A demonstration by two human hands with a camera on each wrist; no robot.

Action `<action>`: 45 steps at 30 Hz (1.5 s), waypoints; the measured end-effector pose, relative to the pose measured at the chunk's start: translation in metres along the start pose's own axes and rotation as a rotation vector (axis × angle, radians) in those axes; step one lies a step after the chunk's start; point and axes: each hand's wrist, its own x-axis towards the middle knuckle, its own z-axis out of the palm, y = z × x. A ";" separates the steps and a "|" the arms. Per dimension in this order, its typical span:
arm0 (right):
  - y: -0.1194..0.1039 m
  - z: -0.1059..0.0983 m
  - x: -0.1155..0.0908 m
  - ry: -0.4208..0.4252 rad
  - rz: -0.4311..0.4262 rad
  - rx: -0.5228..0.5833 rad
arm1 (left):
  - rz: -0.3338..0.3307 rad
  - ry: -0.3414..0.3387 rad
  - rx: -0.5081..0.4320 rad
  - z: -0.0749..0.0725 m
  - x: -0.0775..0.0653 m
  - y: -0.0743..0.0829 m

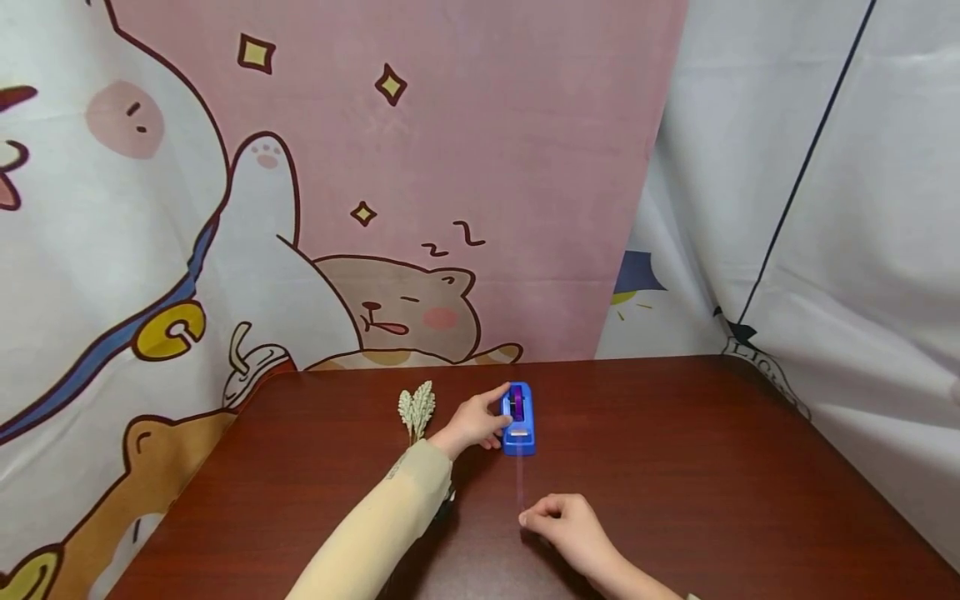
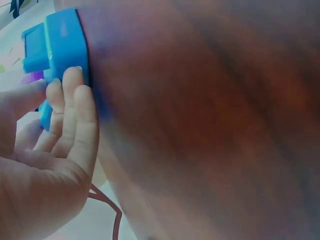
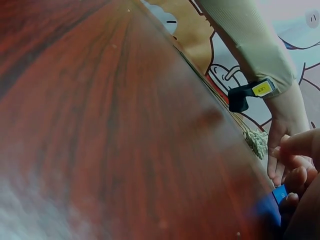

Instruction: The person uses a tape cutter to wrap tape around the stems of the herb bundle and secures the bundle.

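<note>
A blue tape dispenser (image 1: 520,447) with a purple roll (image 1: 517,403) stands on the table, its front toward me. My left hand (image 1: 472,421) grips it from the left side, the thumb and fingers at its edge. In the left wrist view the fingers (image 2: 85,115) lie against the blue body (image 2: 67,40). A strip of clear tape (image 1: 520,479) runs from the dispenser's front toward me. Its free end is pinched between the thumb and index finger of my right hand (image 1: 568,527). The right wrist view shows the right hand (image 3: 302,170) partly, at its edge.
A sprig with pale, leaf-like heads (image 1: 416,408) lies left of the dispenser, its stems partly hidden under the left forearm. The dark red-brown table (image 1: 675,458) extends to a printed cloth backdrop (image 1: 555,183). A strap with a yellow label (image 3: 262,89) circles the left wrist.
</note>
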 end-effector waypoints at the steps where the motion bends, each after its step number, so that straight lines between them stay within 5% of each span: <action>1: 0.000 0.000 0.000 -0.006 0.004 0.000 | 0.000 -0.003 0.011 -0.002 -0.001 0.000; 6: -0.001 0.001 0.002 -0.055 0.025 0.038 | 0.001 -0.029 0.027 -0.020 -0.008 0.003; 13: -0.001 -0.003 0.003 -0.064 0.026 0.040 | -0.021 0.008 -0.012 -0.066 -0.030 0.011; 21: 0.003 -0.008 0.003 -0.063 0.064 0.077 | -0.147 0.161 -0.052 -0.105 -0.062 -0.027; 28: 0.004 -0.005 0.005 -0.070 0.080 0.080 | -0.267 0.178 -0.179 -0.106 -0.085 -0.062; 45: 0.002 -0.004 0.003 -0.057 0.030 0.056 | -0.305 0.100 -0.193 -0.090 -0.083 -0.071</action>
